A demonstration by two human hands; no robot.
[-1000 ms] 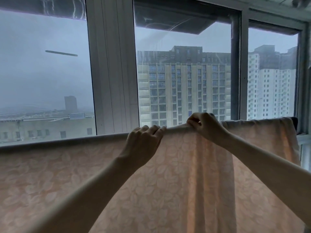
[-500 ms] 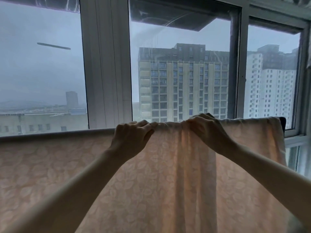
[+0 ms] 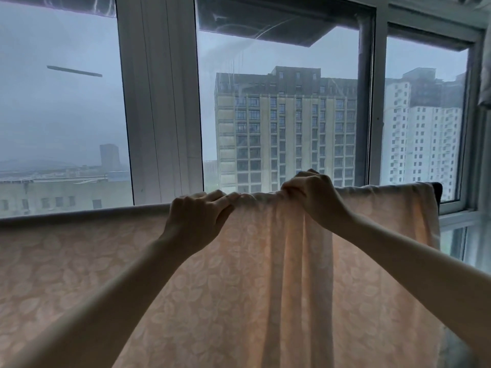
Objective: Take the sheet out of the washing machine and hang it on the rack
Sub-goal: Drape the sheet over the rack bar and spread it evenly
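A pale peach sheet (image 3: 106, 261) with a leaf pattern hangs draped over a horizontal rack bar, filling the lower half of the head view. The bar itself is hidden under the fabric except for its dark end (image 3: 437, 191) at the right. My left hand (image 3: 198, 221) pinches the sheet's top fold with curled fingers. Close to its right, my right hand (image 3: 310, 193) grips a bunched part of the top fold. Between the hands the cloth is gathered into vertical folds.
Large windows with white frames (image 3: 162, 102) stand right behind the rack, with tall buildings outside. A window sill and a lower pane (image 3: 457, 224) lie at the right. A piece of hanging cloth (image 3: 485, 75) shows at the right edge.
My two hands have drawn closer together along the top fold, and the sheet between them has bunched into more folds. The view has shifted a little to the right.
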